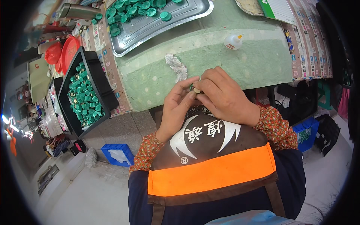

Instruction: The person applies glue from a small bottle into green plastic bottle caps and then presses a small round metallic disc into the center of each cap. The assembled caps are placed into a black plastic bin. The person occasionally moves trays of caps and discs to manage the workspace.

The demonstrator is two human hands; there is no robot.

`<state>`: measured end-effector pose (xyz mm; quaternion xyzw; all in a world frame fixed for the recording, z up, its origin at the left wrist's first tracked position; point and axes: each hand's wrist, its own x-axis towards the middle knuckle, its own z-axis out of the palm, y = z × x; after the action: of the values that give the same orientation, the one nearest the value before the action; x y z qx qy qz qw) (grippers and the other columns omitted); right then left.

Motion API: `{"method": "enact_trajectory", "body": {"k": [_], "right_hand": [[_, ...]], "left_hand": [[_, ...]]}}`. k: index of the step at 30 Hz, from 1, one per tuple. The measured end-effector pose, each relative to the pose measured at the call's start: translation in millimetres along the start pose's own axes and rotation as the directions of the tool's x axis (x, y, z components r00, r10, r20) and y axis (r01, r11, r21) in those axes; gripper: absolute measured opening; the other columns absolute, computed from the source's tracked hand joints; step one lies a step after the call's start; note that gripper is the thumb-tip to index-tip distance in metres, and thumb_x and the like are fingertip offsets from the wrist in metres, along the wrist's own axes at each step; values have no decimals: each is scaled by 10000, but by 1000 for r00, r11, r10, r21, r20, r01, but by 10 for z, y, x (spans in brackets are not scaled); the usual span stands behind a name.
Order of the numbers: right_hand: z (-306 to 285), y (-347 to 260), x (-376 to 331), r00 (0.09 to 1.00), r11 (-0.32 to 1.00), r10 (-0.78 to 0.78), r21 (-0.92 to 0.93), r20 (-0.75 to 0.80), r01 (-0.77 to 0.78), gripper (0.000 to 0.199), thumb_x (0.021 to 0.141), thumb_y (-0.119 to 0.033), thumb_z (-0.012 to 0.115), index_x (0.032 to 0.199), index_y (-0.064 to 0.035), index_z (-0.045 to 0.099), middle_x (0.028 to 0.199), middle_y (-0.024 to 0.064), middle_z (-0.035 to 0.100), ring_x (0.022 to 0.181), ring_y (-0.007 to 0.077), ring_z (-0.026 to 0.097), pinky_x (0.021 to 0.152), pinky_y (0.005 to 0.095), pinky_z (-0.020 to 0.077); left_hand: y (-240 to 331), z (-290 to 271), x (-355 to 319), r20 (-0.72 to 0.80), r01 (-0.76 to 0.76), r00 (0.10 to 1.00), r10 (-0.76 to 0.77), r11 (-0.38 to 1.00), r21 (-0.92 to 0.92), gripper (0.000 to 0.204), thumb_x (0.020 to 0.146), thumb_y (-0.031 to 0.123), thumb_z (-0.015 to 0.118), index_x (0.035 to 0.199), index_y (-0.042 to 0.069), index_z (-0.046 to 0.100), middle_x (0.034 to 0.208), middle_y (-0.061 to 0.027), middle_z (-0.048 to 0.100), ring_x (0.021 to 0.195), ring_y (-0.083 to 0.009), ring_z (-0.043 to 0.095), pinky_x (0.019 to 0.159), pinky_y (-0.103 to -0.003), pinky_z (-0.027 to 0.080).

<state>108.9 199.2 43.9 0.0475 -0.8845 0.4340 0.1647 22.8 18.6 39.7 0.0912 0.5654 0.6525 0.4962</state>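
Close in front of my apron, my left hand (179,100) pinches a small green ribbed cap (191,87), mostly covered by the fingers. My right hand (224,94) meets it there, fingertips closed on a small pale-gold disc (197,90) at the cap. Whether the disc sits inside the cap or only against it I cannot tell. Just beyond my left fingertips lies a crumpled white tissue (176,64) on the green table cover (150,80).
A metal tray (157,28) with many loose green caps lies at the back left. To the left stands a black bin (101,80) full of caps, some with gold tops. A white squeeze bottle (233,42) with a yellow tip stands at the right. Blue crates (117,154) rest below.
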Motion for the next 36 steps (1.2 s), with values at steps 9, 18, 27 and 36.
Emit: {"method": "enact_trajectory", "body": {"k": [9,18,27,36], "right_hand": [[57,38,-71,932,869,355,342,72,-358,246,846,-122,707,1035,-18,590,953,145,571,861,314,609,756,387,496],[201,106,-109,836,605,500,598,228,-525,212,857,-144,695,900,2,548,793,61,621,708,102,568,616,310,481],[326,70,-48,833,521,463,667,303,-533,130,924,-74,635,974,-2,539,825,23,613,740,62,576,617,249,465],[305,119,-54,799,358,422,731,429,-581,146,956,-101,643,1055,-18,576,847,-35,557,692,8,472,583,187,385]], "left_hand": [[39,115,8,-139,-75,988,74,997,2,258,1035,31,466,1291,1,463,1131,-124,639,1040,-155,665,892,-313,592],[-17,57,0,-51,-6,999,0,993,-118,204,1025,30,505,1203,10,407,1089,-147,636,924,-164,692,798,-298,604],[-183,-78,6,-149,-53,988,45,998,-46,155,1025,94,533,1129,29,439,884,-93,647,655,-87,620,581,-218,520],[-219,-58,-46,-190,-60,981,48,996,-59,140,1035,143,527,1108,57,445,835,-74,659,628,-94,631,565,-216,506]]}}
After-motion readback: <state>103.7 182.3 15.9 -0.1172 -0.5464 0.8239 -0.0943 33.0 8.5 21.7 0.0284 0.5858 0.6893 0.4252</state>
